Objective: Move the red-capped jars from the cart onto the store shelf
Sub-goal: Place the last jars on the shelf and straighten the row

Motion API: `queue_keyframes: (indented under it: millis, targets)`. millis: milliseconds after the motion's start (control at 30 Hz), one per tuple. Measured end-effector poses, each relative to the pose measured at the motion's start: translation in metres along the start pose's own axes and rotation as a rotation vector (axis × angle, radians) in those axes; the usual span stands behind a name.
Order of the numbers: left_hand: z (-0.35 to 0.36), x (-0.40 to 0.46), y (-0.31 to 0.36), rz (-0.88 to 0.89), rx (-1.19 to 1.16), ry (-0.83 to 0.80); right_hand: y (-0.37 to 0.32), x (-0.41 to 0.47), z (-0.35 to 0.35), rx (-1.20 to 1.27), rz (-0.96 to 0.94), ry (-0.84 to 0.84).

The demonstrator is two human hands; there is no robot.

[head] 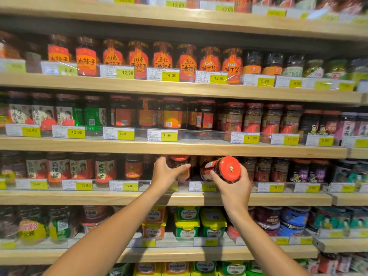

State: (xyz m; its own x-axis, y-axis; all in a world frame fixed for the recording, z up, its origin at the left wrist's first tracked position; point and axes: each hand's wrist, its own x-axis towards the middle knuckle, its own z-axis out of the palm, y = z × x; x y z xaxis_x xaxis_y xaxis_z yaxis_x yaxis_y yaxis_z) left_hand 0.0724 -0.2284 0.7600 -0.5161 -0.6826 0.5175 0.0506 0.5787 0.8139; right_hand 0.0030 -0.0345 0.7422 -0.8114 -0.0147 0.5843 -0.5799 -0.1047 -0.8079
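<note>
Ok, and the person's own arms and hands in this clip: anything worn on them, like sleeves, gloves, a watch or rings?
Nothing worn shows. The left hand and right hand are ungloved, both forearms are bare right to the frame's bottom edge, and no sleeve, watch, bracelet or ring is visible.

Shelf boards (179,198): pale wood-look, matt, w/ clear glossy plastic strips at front edge holding yellow paper price tags (209,187). Tilted jar (221,169) in right hand (235,188): clear, shiny; cap smooth glossy red. Upright jar (180,166) in left hand (165,174): same shiny finish, paper label.
</note>
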Motion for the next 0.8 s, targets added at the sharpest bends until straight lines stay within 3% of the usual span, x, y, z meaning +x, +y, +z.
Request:
queue_keyframes:
  millis: [467,800]
  targets:
    - [0.005,0.009,0.013,-0.075,0.183,-0.205,0.015,0.012,0.023,-0.095,0.045,-0.059]
    - [-0.012,-0.009,0.005,0.063,0.230,-0.300,0.020,0.022,0.042,-0.245,0.080,-0.091]
